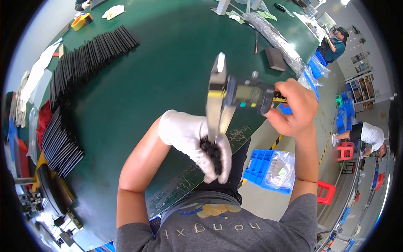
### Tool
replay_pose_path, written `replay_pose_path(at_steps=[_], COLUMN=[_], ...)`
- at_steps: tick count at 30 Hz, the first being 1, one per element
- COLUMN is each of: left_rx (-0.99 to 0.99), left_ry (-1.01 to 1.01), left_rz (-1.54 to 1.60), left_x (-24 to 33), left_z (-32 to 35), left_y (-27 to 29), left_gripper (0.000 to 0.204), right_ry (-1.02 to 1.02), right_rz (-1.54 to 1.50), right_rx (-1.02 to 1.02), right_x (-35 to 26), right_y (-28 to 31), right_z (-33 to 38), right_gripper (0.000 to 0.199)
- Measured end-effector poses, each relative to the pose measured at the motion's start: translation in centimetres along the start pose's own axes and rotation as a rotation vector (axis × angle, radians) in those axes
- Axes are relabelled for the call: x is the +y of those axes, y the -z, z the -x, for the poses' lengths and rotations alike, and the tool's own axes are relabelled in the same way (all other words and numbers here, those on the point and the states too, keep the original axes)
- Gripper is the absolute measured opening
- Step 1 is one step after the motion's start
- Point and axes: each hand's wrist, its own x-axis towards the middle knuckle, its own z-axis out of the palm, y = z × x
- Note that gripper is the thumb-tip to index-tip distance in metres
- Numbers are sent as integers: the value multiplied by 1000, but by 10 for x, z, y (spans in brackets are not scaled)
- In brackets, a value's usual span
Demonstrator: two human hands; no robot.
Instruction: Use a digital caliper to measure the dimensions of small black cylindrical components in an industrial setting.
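Observation:
My left hand (184,131), in a white glove, is closed around a bundle of thin black pieces (212,153), whose ends face up. My bare right hand (297,110) grips a digital caliper (252,95) by its slide end, thumb below and index finger above. The caliper's jaws point down at the bundle, their tips at or against the ends of the pieces; exact contact is hard to make out. On the left of the table, a long curved row of black rods (86,59) lies side by side, with another fanned group (61,143) nearer to me.
The green table (168,54) stretches ahead. A dark block (275,59) and clear plastic wrapping (273,33) lie at its far right; a yellow tape roll (81,22) sits far left. Below right stand a blue crate (258,170) and a red stool (325,192). Other people are farther off.

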Motion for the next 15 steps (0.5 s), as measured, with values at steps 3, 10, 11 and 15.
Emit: replay_pose_path(at_steps=[3,10,11,15], left_rx=[576,1525,1600,1553], left_ry=[-55,-299,-244,-411], left_rz=[-27,-369,-442,-628], left_x=[-1,-36,-36,-54], left_z=[-6,-45,-46,-43], left_y=[-26,-74,-77,-70], left_gripper=[11,12,13,29], right_ry=[-351,-685,-670,-551], right_rz=[-85,-32,2,5], right_rx=[3,-77,-123,-61], right_x=[-15,-58,-62,-69], right_y=[14,34,37,32], right_z=[13,26,27,28], right_gripper=[28,28,30,31])
